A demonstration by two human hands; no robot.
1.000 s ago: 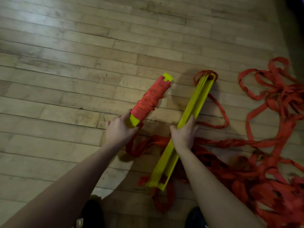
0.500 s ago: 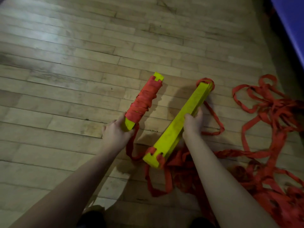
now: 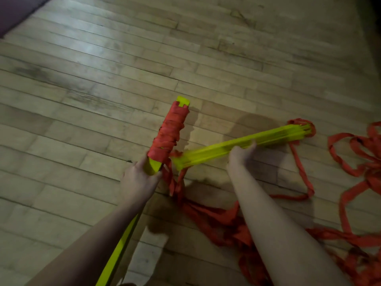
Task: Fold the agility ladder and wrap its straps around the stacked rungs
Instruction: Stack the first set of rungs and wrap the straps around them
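Note:
My left hand [image 3: 139, 179] grips the near end of a yellow rung stack wrapped in red strap [image 3: 168, 138]; the wrapped bundle points away from me. My right hand [image 3: 240, 154] holds a second, bare stack of yellow rungs [image 3: 208, 152] near its middle. This stack lies almost crosswise, its left end close to the wrapped bundle and its far end reaching right. Loose red straps [image 3: 216, 217] hang from both stacks and trail onto the floor below my arms.
A tangle of red strap [image 3: 362, 162] spreads over the wooden floor [image 3: 82, 100] at the right. A yellow strip [image 3: 117, 256] shows under my left forearm. A dark purple edge [image 3: 14, 11] fills the top left corner.
My right hand has swung the bare rung stack from pointing away to nearly crosswise, its near end now by the wrapped bundle. The left hand keeps its hold on the wrapped bundle.

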